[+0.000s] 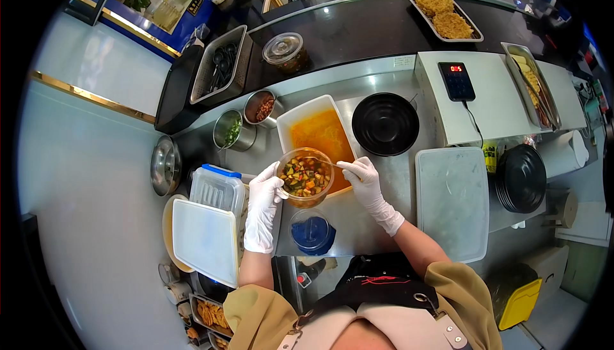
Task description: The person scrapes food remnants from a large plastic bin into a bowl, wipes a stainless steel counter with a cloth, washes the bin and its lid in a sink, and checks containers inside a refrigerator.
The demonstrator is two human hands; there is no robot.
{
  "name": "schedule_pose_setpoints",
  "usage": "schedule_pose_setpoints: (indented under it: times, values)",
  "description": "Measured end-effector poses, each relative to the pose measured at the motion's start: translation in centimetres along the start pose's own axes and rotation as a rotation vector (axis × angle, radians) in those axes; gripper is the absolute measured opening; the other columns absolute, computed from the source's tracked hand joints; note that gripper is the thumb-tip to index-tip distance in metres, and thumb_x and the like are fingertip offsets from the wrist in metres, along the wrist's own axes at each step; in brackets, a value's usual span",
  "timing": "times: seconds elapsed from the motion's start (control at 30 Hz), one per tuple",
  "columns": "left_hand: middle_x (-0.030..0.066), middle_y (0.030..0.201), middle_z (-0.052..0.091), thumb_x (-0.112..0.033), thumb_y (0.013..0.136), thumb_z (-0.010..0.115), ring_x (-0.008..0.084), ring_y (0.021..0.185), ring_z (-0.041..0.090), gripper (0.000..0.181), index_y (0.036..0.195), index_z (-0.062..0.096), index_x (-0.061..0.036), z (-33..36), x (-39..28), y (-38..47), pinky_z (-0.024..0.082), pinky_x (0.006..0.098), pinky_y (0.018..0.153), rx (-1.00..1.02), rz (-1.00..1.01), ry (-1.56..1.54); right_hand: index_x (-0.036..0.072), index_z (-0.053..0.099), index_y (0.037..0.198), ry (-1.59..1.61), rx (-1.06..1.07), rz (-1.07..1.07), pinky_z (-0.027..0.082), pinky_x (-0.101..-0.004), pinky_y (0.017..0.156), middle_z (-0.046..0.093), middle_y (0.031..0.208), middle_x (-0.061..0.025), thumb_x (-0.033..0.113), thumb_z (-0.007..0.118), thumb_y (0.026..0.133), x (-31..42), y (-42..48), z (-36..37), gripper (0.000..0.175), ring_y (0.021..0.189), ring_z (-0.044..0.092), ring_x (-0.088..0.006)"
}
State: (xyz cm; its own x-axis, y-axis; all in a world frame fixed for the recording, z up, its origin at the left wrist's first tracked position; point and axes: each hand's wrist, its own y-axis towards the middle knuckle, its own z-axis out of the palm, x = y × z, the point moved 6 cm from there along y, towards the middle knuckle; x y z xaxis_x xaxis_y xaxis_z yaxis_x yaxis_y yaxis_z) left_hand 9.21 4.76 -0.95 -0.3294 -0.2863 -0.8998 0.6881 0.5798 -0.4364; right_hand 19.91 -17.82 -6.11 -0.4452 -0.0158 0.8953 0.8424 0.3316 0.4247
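Observation:
My left hand [264, 196], in a white disposable glove, grips the side of a round clear plastic tub [306, 201]. Diced vegetables [305, 175] in dark liquid fill much of it. In my gloved right hand [363, 180] is the thin handle of a utensil [327, 162], probably a spoon; its other end is hidden in the vegetables. The tub is above the near part of a white rectangular container [284, 131] of orange liquid [319, 131]. Nearer my body, a round clear lid [312, 231] lies on the steel counter [355, 225].
A black bowl [385, 124] stands right of the container. Steel cups hold chopped greens [233, 131] and peanuts [265, 109]. Plastic lids [452, 201] [206, 237] flank my arms. Stacked black bowls [522, 178] are at right. A tray of fried patties [443, 14] sits on the back ledge.

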Motion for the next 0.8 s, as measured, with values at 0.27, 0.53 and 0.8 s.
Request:
schedule_pose_setpoints:
  times: [0.27,0.53,0.8]
  values:
    - [0.0118,0.081,0.067,0.01,0.069,0.05,0.0102,0.042,0.052,0.052,0.12,0.057,0.0047,-0.1,-0.3,0.0,0.034,0.019,0.033,-0.003,-0.003,0.01,0.008,0.071,0.098,0.025,-0.003,-0.007,0.042,-0.0307,0.071,0.058,0.069,-0.0025,0.0,0.065,0.074,0.6,0.5,-0.1,0.026,0.074,0.051,-0.0191]
    - [0.0102,0.079,0.067,0.01,0.068,0.05,0.0093,0.042,0.053,0.051,0.118,0.058,0.0038,0.1,-0.7,0.0,0.033,0.0183,0.033,0.029,0.0,-0.002,0.007,0.07,0.098,0.058,-0.007,0.014,0.044,-0.0295,0.069,0.058,0.069,-0.0023,-0.001,0.063,0.076,0.0,1.0,-0.7,0.024,0.074,0.051,-0.0179]
    - [0.0098,0.078,0.066,0.01,0.068,0.049,0.0091,0.042,0.052,0.051,0.118,0.059,0.0042,0.2,-0.8,0.4,0.033,0.0183,0.033,0.04,0.002,-0.013,0.007,0.07,0.099,0.115,-0.016,0.108,0.044,-0.0275,0.067,0.058,0.069,-0.0017,-0.001,0.063,0.078,-1.0,0.6,-0.6,0.024,0.073,0.051,-0.0158]
